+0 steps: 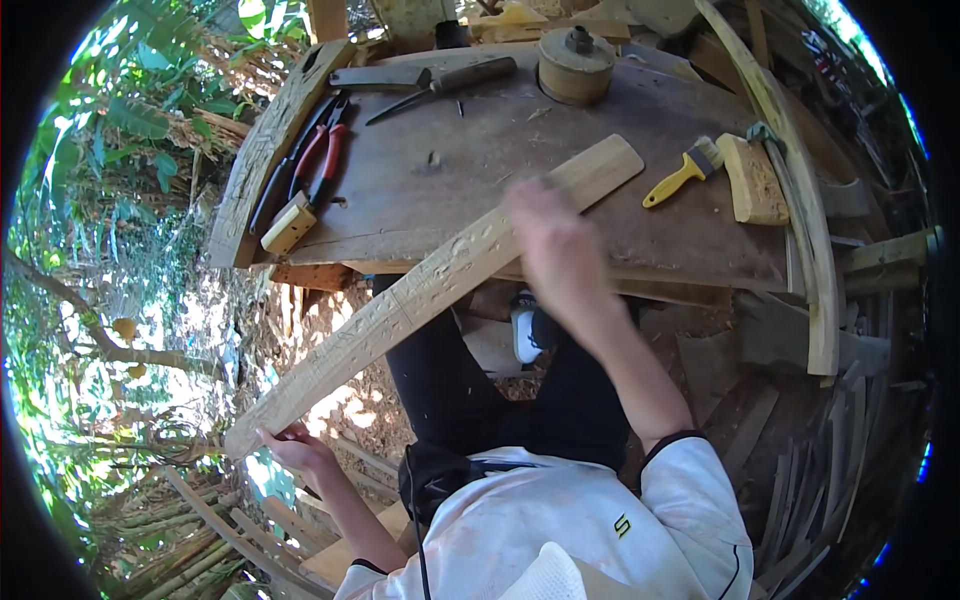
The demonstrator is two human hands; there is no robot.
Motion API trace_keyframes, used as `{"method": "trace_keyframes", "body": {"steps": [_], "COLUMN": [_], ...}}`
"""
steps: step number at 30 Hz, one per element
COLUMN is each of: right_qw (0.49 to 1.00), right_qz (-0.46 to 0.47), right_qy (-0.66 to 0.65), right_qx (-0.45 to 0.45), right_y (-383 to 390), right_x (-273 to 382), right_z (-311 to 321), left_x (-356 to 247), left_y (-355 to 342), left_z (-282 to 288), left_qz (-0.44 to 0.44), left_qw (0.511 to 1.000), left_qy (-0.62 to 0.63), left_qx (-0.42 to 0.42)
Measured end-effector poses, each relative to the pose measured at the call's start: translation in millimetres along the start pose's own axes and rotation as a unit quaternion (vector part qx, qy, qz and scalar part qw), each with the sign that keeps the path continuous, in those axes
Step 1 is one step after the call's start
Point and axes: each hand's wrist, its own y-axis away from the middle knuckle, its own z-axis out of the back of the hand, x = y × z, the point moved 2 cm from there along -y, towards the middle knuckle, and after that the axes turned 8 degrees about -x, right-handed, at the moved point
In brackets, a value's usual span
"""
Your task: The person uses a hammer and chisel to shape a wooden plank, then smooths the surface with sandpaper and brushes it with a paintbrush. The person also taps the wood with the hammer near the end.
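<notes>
A long, pale wooden board (395,315) with carved marks along its face slants from the bench top down to my left. My left hand (300,450) is closed around its lower end, thumb on the edge. Over the upper part of the board, my right hand (555,235) is smeared by motion. Whether it holds anything cannot be made out. The board's far rounded end lies over the brown workbench (450,190). To the right of that end rests a yellow-handled paintbrush (680,175).
Red-handled pliers (320,160), a small wooden block (290,224) and a pointed, dark-handled tool (445,88) lie on the bench's left side. A round container (577,66) stands at the back. A wood chunk (752,182) sits beside the long curved rail (808,220) at right.
</notes>
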Motion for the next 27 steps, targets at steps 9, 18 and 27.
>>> {"method": "trace_keyframes", "body": {"steps": [9,18,27], "right_qw": [0.997,0.992,0.990], "right_qz": [-0.060,-0.108,0.101], "right_qy": [0.029,-0.040,-0.086], "right_qx": [-0.036,-0.056,-0.048], "right_y": [7.0,10.7,29.7], "right_x": [-25.2,-19.0,21.9], "right_z": [1.2,4.0,-12.4], "left_x": [6.9,40.7,51.2], "left_y": [-0.3,3.0,51.5], "left_z": [2.5,-46.4,-65.9], "left_qz": [-0.005,0.132,0.097], "left_qw": [1.000,0.969,0.972], "left_qy": [-0.010,0.069,0.075], "left_qx": [-0.006,0.196,0.199]}}
